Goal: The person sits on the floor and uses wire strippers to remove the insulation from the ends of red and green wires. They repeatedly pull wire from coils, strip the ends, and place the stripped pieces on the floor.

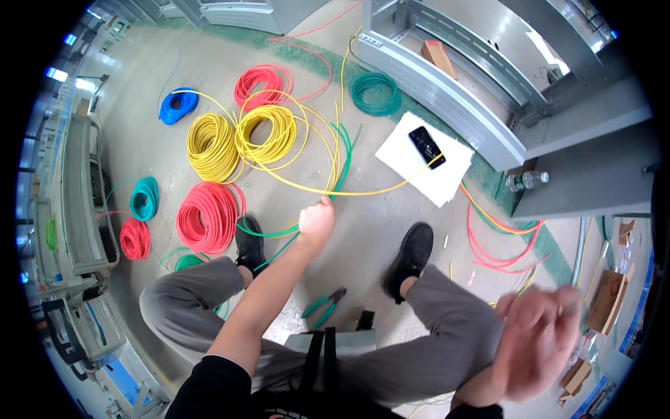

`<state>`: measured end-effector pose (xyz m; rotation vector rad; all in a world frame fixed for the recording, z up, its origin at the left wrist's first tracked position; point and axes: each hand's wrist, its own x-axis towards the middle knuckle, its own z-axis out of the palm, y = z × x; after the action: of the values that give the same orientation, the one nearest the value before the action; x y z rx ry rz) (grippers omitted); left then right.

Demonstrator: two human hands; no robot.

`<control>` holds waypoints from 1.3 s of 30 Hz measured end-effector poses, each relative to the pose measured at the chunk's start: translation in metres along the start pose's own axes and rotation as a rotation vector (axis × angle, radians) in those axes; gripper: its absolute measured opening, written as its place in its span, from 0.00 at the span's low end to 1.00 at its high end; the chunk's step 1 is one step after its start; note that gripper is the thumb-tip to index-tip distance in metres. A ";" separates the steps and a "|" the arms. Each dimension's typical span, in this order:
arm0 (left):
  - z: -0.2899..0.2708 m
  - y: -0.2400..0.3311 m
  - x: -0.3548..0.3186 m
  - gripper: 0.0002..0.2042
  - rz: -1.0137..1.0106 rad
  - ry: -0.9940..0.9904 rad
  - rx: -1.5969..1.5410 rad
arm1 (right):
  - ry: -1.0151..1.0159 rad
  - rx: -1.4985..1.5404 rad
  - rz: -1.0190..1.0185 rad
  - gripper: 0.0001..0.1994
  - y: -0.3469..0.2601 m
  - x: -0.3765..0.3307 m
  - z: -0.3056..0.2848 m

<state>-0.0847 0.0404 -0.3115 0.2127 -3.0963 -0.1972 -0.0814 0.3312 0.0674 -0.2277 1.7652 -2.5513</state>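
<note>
Head view: left hand (316,220) clenched on yellow and green wires (333,157) above floor (391,230), just ahead of black shoe (249,241); right hand (537,342) blurred near right knee, grip unclear; yellow coils (237,140) beyond, green pliers (324,305) between feet

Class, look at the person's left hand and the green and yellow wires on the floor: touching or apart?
Touching. The head view shows the left hand closed around the green and yellow wires, which run out from its fist.
</note>
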 end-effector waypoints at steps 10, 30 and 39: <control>0.182 -0.045 0.078 0.04 -0.099 0.296 0.284 | -0.220 -0.048 0.087 0.13 0.021 0.020 -0.005; 0.183 -0.086 0.043 0.09 -0.059 -0.074 0.097 | -0.259 -0.220 0.096 0.04 0.028 0.033 -0.008; -0.022 0.018 0.017 0.22 0.282 -0.527 -0.310 | -0.404 -0.534 -0.042 0.07 0.037 0.000 -0.019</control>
<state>-0.1027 0.0531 -0.2867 -0.3397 -3.4765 -0.8350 -0.0858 0.3355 0.0267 -0.7358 2.2165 -1.8174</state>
